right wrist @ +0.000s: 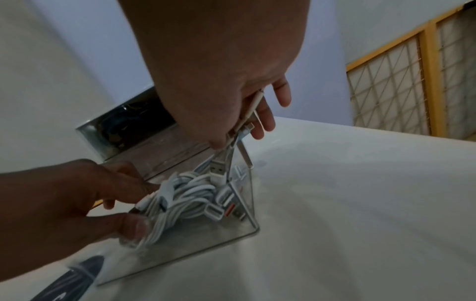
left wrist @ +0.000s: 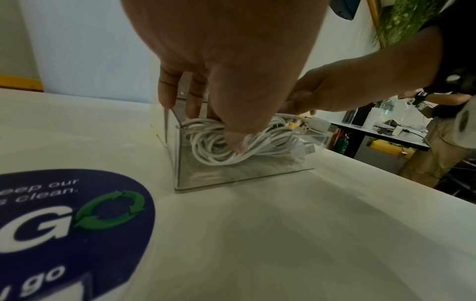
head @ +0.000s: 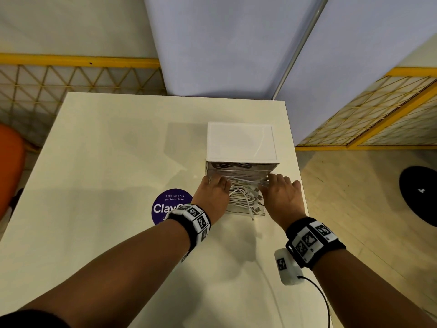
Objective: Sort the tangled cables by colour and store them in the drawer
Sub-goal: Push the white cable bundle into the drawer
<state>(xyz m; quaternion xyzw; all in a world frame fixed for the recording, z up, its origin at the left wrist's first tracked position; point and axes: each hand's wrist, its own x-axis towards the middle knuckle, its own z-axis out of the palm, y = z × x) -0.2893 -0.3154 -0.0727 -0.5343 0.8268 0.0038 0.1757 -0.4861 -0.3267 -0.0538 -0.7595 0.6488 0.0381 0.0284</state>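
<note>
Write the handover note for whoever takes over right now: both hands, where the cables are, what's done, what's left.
Left hand: on the open clear drawer's left side, thumb pressing the white cables down.
Right hand: at the right side, fingers holding white cable ends.
White cables: bunched in the pulled-out lower drawer; one end hangs over its front.
Dark cables: in the shut upper drawer of the white box.
Left: tuck in the ends, push the drawer shut.
</note>
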